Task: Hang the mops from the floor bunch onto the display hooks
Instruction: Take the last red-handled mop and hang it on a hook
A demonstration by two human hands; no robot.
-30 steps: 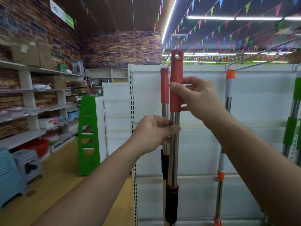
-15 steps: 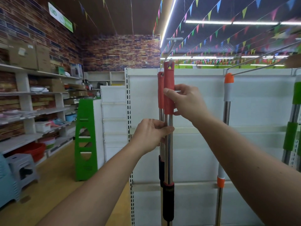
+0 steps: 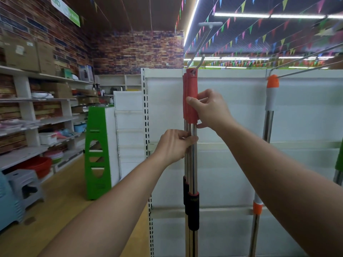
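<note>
Brick wall (image 3: pixel 137 51) closed off back of shop. Green sign (image 3: pixel 65 10) hung high on left wall. White shelves (image 3: pixel 24 125) ran along left, cardboard boxes (image 3: pixel 24 56) on top tier, white tub (image 3: pixel 47 138) lower down. Red basin (image 3: pixel 39 164) sat near floor, grey stool (image 3: pixel 25 184) just beside it. Green stand (image 3: pixel 96 153) stood on wooden floor (image 3: pixel 55 216). Coloured bunting (image 3: pixel 259 30) and strip lights (image 3: pixel 241 15) crossed ceiling.

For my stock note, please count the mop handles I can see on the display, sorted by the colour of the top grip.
Red grip: 2 (one close behind the other)
Orange grip: 1
Green, at the right edge, top cut off: 1
Total: 4
</note>
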